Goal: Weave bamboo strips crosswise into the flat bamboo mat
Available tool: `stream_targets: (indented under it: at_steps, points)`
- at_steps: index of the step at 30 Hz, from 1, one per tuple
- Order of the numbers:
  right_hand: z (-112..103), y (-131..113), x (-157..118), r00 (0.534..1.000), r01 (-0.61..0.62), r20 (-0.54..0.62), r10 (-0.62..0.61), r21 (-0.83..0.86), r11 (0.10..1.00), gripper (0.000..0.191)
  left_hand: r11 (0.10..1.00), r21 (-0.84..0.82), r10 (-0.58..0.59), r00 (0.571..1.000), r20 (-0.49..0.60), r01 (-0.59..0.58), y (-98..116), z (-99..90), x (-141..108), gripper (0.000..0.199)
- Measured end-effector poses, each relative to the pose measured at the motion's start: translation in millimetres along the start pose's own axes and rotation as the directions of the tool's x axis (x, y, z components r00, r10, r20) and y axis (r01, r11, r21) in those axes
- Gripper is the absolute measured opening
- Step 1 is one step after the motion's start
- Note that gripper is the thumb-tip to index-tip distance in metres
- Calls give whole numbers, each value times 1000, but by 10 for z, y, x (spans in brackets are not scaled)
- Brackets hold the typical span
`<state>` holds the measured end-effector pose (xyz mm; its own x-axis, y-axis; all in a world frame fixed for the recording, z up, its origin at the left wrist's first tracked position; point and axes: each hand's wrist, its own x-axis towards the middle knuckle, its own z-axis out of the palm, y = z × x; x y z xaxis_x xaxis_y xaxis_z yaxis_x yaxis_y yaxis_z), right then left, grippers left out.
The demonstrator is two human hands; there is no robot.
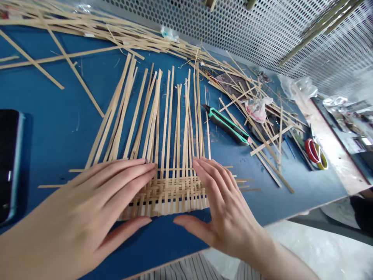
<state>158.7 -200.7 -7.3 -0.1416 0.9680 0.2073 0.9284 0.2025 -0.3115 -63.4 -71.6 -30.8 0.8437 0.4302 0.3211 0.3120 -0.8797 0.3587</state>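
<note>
A partly woven mat of thin bamboo strips (175,188) lies on the blue tabletop, its long upright strips (166,116) fanning out away from me. My left hand (101,202) rests flat over the mat's left side, fingers stretched out and thumb apart near the lower edge. On the right side lies my right hand (221,198), its fingers extended over the weave and its thumb spread toward the middle. Neither hand grips anything. Cross strips (49,186) stick out past both sides of the woven band. Under my palms, parts of the mat are hidden.
A green and black utility knife (229,126) lies right of the strips. Behind it are scattered strip offcuts (262,132) and red and yellow scissors (316,153). Long loose strips (96,29) run along the back by a perforated metal panel (180,19). A phone (10,163) sits at left.
</note>
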Motion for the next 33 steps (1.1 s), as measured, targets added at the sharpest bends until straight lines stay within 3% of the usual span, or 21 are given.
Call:
stream_targets:
  at_steps: [4, 9, 15, 26, 33]
  points:
    - [123, 68, 120, 1000, 15, 5, -15, -7, 1000, 75, 979, 134, 147, 988, 55, -153, 33, 110, 47, 62]
    - [153, 91, 113, 1000, 22, -17, -22, 12, 1000, 70, 990, 105, 96, 995, -12, -95, 103, 141, 50, 47]
    - [170, 100, 141, 999, 12, -50, -9, 77, 997, 67, 996, 93, 1, 1000, 1, -1, 187, 127, 48, 44]
    - [161, 82, 162, 999, 5, -50, -1, 93, 996, 57, 993, 106, 45, 999, 11, -46, 156, 149, 4, 45]
    - [72, 112, 131, 1000, 13, -16, -11, 74, 997, 75, 990, 126, 44, 991, 127, -60, 117, -114, -78, 66]
